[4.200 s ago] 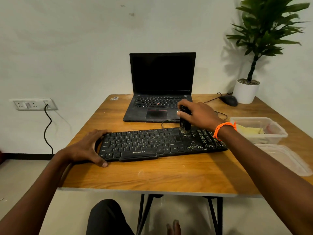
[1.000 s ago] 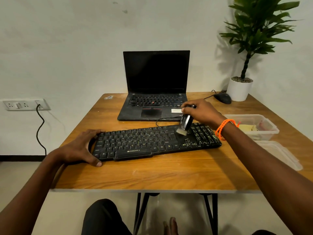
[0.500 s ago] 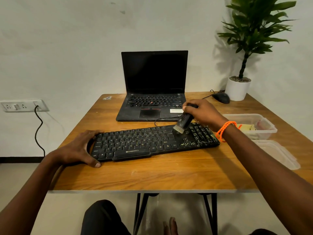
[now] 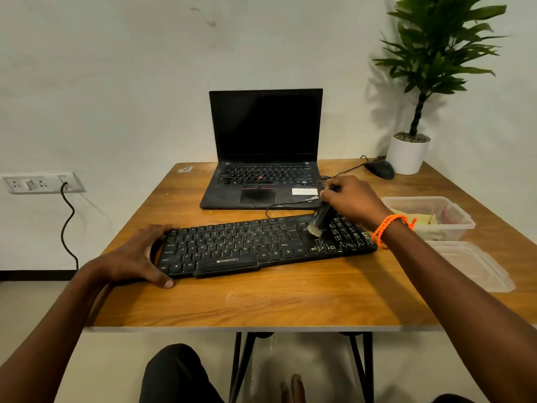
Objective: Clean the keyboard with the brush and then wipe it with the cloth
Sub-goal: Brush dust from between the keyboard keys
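One black keyboard [image 4: 261, 245] lies across the near half of the wooden table [image 4: 290, 301], its long side running left to right. The left hand [image 4: 136, 257] rests at the keyboard's left end, fingers spread and curved around that edge, thumb on the table at the front corner. The right hand [image 4: 353, 200] is curled around the handle of one small dark brush [image 4: 319, 219], which tilts down to the left; its pale bristles touch the keys between the main block and the number pad. An orange braided band [image 4: 386, 228] circles the right wrist, just above the keyboard's right end.

Behind the keyboard stands one open laptop [image 4: 264, 158] with a dark screen. A thin black cable [image 4: 279, 205] loops on the table between the laptop's front edge and the keyboard, close beside the brush. At the far right corner sit one black mouse [image 4: 379, 169] and one white pot holding a green plant [image 4: 427, 68]. To the right of the keyboard is one clear plastic container [image 4: 430, 216] with a yellowish folded item inside that may be the cloth, though that cannot be told for certain; its clear lid [image 4: 470, 266] lies flat nearer the table's front edge, beside the right forearm. On the left wall, one switch plate [image 4: 40, 183] has a black cord plugged in and hanging down. A dark-clothed knee [image 4: 177, 373] shows below the table's front edge, between the black metal legs.
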